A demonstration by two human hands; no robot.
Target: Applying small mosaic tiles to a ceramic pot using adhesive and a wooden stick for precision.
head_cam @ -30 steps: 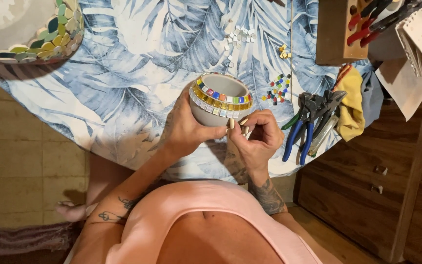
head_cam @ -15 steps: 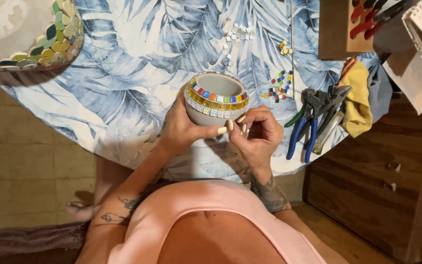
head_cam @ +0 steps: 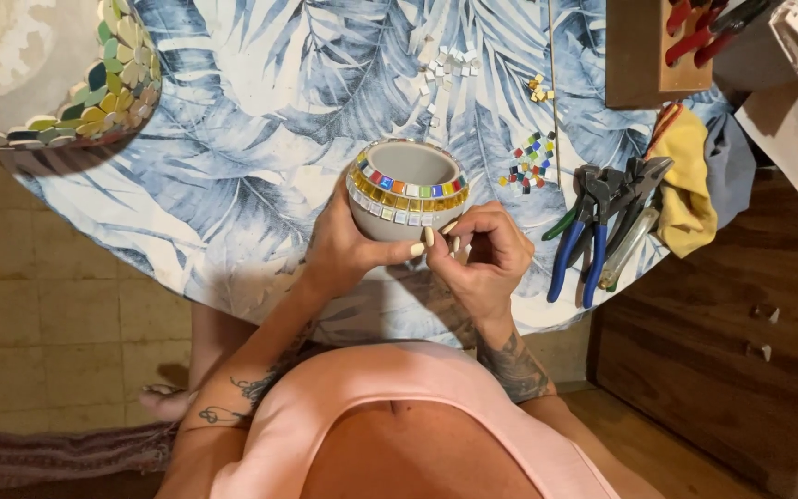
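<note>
From my head camera, my left hand [head_cam: 348, 245] is wrapped around the small grey pot [head_cam: 406, 189], holding it just above the near edge of the leaf-print tablecloth [head_cam: 233, 166]. My right hand [head_cam: 482, 254] is curled, fingertips pinched against the pot's lower side below its bands of coloured mosaic tiles. Blue-handled pliers [head_cam: 584, 231] and loose tiles [head_cam: 530, 162] lie to the right.
</note>
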